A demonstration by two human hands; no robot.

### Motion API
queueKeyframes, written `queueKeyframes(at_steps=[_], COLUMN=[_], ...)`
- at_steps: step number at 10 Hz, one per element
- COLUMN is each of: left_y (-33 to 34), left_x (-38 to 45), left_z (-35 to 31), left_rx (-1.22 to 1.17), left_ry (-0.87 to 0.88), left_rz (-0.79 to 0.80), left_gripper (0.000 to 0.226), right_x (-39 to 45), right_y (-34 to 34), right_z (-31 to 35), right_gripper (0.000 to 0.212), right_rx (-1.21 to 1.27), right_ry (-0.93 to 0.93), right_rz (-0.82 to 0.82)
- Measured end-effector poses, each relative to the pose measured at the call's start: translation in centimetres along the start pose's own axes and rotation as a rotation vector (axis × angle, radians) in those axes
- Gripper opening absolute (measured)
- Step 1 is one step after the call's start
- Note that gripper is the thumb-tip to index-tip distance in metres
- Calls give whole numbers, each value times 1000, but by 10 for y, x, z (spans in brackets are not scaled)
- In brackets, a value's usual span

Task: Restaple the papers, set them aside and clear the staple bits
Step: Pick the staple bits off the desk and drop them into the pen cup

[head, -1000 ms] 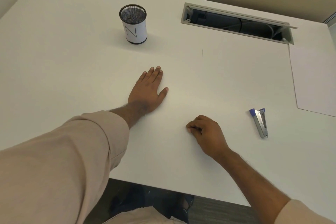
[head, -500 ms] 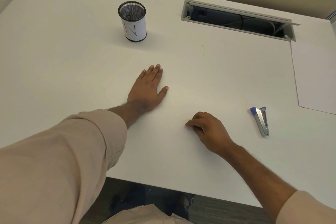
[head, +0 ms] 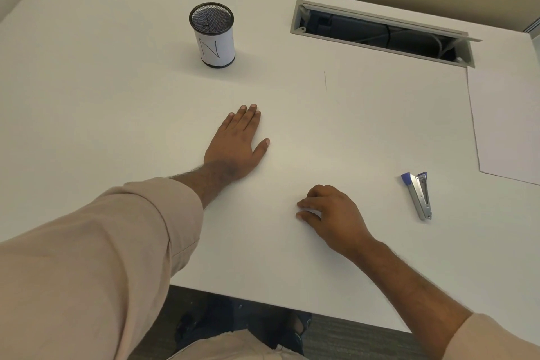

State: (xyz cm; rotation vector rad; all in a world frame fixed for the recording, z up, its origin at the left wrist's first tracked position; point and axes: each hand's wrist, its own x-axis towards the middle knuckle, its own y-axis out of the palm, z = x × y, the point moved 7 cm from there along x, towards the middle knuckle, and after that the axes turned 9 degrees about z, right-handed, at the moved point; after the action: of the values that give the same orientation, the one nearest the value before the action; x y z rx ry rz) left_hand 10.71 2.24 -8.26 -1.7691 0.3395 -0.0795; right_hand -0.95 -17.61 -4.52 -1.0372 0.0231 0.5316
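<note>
Right grip (head: 330, 213) lay curled on the tabletop (head: 117, 90), its contents unclear; left grip (head: 236, 143) lay flat, wide; stapler (head: 419, 194) at three o'clock; papers (head: 508, 126) beyond.

On the bench (head: 117, 96) are counted one mesh cup (head: 212, 35), one stapler (head: 420, 195), one stack of papers (head: 508, 126), one cable hatch (head: 380, 33) and two hands (head: 236, 146) (head: 331, 219).

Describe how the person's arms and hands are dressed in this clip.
Both hands, left hand and right hand, are bare: no gloves, rings or watch visible. Each arm wears a loose beige sleeve pushed up the forearm, leaving wrists and lower forearms uncovered.
</note>
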Motion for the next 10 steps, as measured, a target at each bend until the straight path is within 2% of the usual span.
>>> queueKeyframes(at_steps=[3, 6, 7, 8, 9, 10], left_y=[1, 1, 2, 1, 1, 1], left_x=[0, 0, 0, 0, 0, 0], left_z=[-1, 0, 0, 0, 0, 0], left_rx=[0, 4, 7, 3, 0, 2], left_ry=[5, 4, 4, 4, -1, 0], left_rz=[-5, -9, -8, -8, -6, -8], left_gripper=[70, 69, 69, 69, 69, 69], right_x=[-2, -2, 0, 2, 2, 3], right_y=[8, 12, 11, 10, 8, 10], right_z=[6, 13, 23, 34, 43, 42], right_gripper=[15, 14, 20, 38, 42, 36], right_rx=[-64, -230, -371, -468, -535, -547], right_ry=[72, 51, 27, -2, -38, -44], right_rz=[-38, -65, -53, -50, -50, -54])
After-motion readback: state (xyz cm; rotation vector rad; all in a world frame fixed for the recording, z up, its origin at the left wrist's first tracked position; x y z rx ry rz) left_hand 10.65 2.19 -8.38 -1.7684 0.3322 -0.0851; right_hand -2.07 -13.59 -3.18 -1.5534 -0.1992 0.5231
